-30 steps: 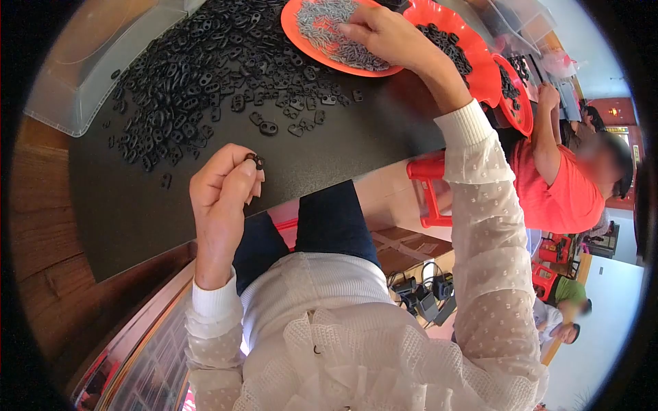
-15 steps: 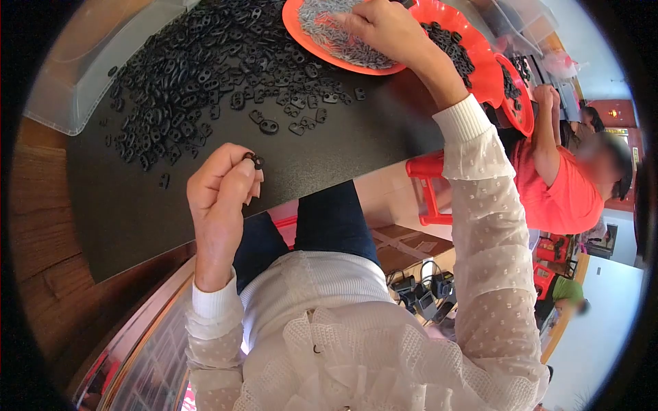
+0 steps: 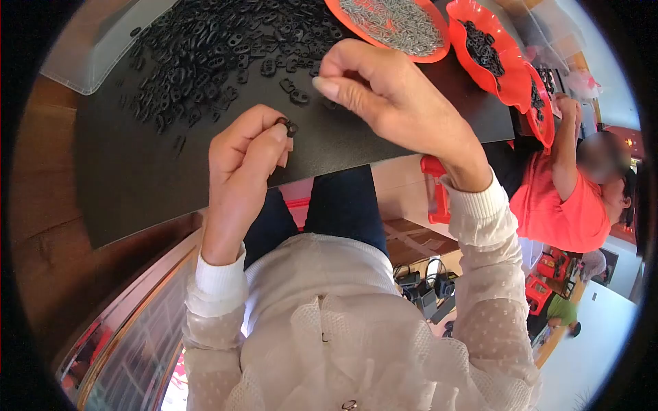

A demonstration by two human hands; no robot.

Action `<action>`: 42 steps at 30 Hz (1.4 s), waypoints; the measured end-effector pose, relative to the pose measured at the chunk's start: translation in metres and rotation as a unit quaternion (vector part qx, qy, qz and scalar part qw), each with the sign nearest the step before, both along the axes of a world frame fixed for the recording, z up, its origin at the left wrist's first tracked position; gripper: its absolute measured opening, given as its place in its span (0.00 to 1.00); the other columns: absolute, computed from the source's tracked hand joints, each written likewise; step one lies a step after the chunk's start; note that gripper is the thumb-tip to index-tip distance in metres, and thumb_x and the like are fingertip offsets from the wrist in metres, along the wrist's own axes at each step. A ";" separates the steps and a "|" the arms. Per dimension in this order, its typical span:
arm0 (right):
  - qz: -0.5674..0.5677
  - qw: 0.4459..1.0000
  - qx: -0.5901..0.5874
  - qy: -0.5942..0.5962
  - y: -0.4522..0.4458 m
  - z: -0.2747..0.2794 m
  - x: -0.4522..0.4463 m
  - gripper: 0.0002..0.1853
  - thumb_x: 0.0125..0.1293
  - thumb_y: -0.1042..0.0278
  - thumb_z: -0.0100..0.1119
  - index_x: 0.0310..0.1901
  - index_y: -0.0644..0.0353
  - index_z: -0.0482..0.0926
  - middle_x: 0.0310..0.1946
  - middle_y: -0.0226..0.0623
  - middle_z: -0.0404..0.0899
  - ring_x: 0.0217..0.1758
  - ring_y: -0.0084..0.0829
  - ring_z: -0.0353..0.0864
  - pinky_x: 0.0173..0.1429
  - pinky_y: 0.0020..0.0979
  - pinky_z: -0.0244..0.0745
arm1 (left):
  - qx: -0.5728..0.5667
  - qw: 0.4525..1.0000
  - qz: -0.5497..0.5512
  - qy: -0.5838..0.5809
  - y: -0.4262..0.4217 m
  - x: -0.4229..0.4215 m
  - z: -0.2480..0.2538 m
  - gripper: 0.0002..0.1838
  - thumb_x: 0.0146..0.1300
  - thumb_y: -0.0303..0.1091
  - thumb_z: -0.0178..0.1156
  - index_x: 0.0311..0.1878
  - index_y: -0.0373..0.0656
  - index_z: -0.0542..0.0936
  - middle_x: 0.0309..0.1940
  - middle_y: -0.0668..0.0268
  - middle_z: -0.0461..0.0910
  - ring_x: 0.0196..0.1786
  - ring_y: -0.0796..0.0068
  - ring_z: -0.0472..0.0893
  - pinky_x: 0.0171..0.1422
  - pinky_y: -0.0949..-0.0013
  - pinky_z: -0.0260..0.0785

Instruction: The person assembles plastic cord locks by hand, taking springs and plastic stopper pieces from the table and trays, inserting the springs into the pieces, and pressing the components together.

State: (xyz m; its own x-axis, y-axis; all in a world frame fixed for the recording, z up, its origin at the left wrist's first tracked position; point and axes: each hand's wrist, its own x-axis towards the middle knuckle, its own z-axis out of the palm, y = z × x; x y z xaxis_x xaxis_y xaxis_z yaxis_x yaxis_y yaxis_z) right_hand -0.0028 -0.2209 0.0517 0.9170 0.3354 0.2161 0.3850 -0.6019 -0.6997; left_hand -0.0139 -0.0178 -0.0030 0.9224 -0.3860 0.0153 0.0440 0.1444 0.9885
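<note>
My left hand [image 3: 243, 161] pinches a small black part [image 3: 290, 128] between thumb and index finger, over the near part of the dark tabletop. Up and to the right of it, my right hand [image 3: 391, 96] is closed, thumb and fingertips brought together; anything between them is too small to make out. Beyond both hands lies a heap of black two-holed pieces [image 3: 205, 58], with a few loose ones nearer to me. Behind my right hand sits a red plate [image 3: 445, 38] of small grey metal pieces [image 3: 397, 26].
A scalloped red dish [image 3: 510, 61] with black rings and another red plate [image 3: 545, 130] stand on the right. A clear plastic bin [image 3: 89, 61] is at the upper left. A person in a red shirt [image 3: 565, 205] sits on the right, past a red stool [image 3: 437, 192].
My right hand has left the plate of grey pieces and come down and towards my left hand, its fingers closed. My left hand still holds the black part. The view has shifted slightly.
</note>
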 end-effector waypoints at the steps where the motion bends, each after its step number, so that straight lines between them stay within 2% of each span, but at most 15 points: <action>1: 0.015 0.999 0.036 0.005 0.004 -0.002 -0.002 0.09 0.62 0.66 0.58 0.33 0.64 0.75 0.24 0.45 0.76 0.27 0.41 0.75 0.32 0.37 0.68 | -0.001 1.000 -0.003 0.000 0.000 0.000 0.000 0.08 0.62 0.31 0.52 0.35 0.36 0.76 0.24 0.70 0.72 0.23 0.86 0.66 0.26 0.80 0.55; 4: 0.056 0.989 0.122 0.063 0.013 -0.005 -0.003 0.13 0.66 0.62 0.56 0.31 0.65 0.76 0.20 0.40 0.73 0.22 0.31 0.70 0.29 0.33 0.66 | 0.005 1.000 0.002 -0.020 -0.002 0.000 0.002 0.08 0.62 0.31 0.51 0.35 0.36 0.76 0.23 0.71 0.72 0.23 0.86 0.66 0.26 0.80 0.54; 7: 0.075 0.981 0.115 0.136 0.015 -0.006 -0.003 0.21 0.69 0.55 0.53 0.26 0.66 0.75 0.15 0.34 0.68 0.19 0.23 0.65 0.25 0.29 0.63 | 0.009 1.000 -0.004 -0.021 -0.002 -0.001 0.003 0.08 0.62 0.30 0.50 0.34 0.36 0.76 0.22 0.71 0.72 0.23 0.87 0.66 0.26 0.80 0.54; 10: 0.089 0.976 0.116 0.163 0.018 0.001 -0.002 0.26 0.70 0.51 0.51 0.23 0.66 0.75 0.12 0.31 0.65 0.18 0.21 0.63 0.23 0.29 0.60 | -0.007 1.000 -0.030 0.001 0.001 -0.001 0.007 0.08 0.62 0.27 0.48 0.30 0.35 0.73 0.21 0.73 0.67 0.26 0.87 0.63 0.31 0.79 0.57; 19: 0.098 0.974 0.090 0.183 0.024 -0.001 -0.002 0.26 0.70 0.52 0.50 0.22 0.66 0.75 0.12 0.32 0.66 0.18 0.23 0.64 0.23 0.29 0.61 | 0.004 0.999 -0.046 0.029 0.003 0.001 0.010 0.10 0.62 0.30 0.49 0.34 0.35 0.77 0.21 0.75 0.67 0.25 0.87 0.61 0.28 0.79 0.52; 28: 0.070 0.975 0.113 0.179 0.025 -0.005 -0.002 0.27 0.71 0.49 0.49 0.21 0.65 0.76 0.12 0.32 0.67 0.18 0.22 0.65 0.24 0.28 0.61 | 0.014 0.999 -0.040 0.012 0.003 0.000 0.009 0.10 0.62 0.32 0.50 0.35 0.36 0.78 0.22 0.74 0.68 0.25 0.88 0.62 0.28 0.79 0.53; 31: 0.078 0.974 0.096 0.190 0.026 -0.007 -0.001 0.26 0.70 0.50 0.49 0.22 0.65 0.76 0.13 0.35 0.70 0.18 0.24 0.69 0.24 0.29 0.63 | 0.012 0.999 -0.047 0.011 0.004 0.001 0.008 0.10 0.62 0.32 0.50 0.35 0.36 0.78 0.22 0.74 0.69 0.25 0.88 0.63 0.28 0.79 0.53; 34: 0.093 0.979 0.126 0.128 0.030 -0.008 -0.002 0.25 0.70 0.52 0.50 0.23 0.66 0.76 0.15 0.39 0.74 0.20 0.28 0.74 0.26 0.31 0.67 | -0.004 0.999 -0.036 0.028 0.003 0.000 0.008 0.10 0.62 0.31 0.50 0.35 0.36 0.78 0.22 0.74 0.70 0.26 0.88 0.63 0.29 0.80 0.54; 37: 0.068 0.992 0.087 0.069 0.033 -0.011 -0.002 0.24 0.69 0.54 0.50 0.23 0.67 0.76 0.18 0.43 0.77 0.21 0.37 0.78 0.28 0.34 0.70 | -0.020 0.999 -0.036 0.029 0.003 0.000 0.007 0.10 0.62 0.31 0.50 0.34 0.36 0.78 0.23 0.74 0.71 0.26 0.89 0.63 0.29 0.80 0.54; 40: 0.041 0.988 0.097 0.111 0.034 -0.007 -0.003 0.23 0.69 0.55 0.50 0.24 0.67 0.76 0.19 0.46 0.77 0.23 0.45 0.78 0.28 0.37 0.71 | -0.019 1.000 -0.017 0.011 0.000 -0.001 0.007 0.09 0.62 0.30 0.50 0.34 0.36 0.78 0.22 0.75 0.71 0.25 0.89 0.63 0.28 0.80 0.54; 42: 0.053 0.992 0.087 0.074 0.038 -0.009 -0.005 0.22 0.69 0.56 0.50 0.23 0.66 0.76 0.19 0.49 0.76 0.24 0.48 0.77 0.28 0.40 0.70 | -0.016 1.000 -0.014 0.010 0.001 -0.001 0.005 0.09 0.62 0.29 0.50 0.33 0.35 0.78 0.22 0.75 0.71 0.25 0.89 0.63 0.28 0.80 0.54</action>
State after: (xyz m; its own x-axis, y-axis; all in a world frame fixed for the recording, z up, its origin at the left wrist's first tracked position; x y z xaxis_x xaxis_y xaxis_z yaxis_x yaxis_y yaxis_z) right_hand -0.0075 -0.1832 0.0428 0.9048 0.4007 0.1442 0.3243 -0.4290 -0.8431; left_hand -0.0150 -0.0163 0.0018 0.9117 -0.4107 0.0097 0.0683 0.1748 0.9822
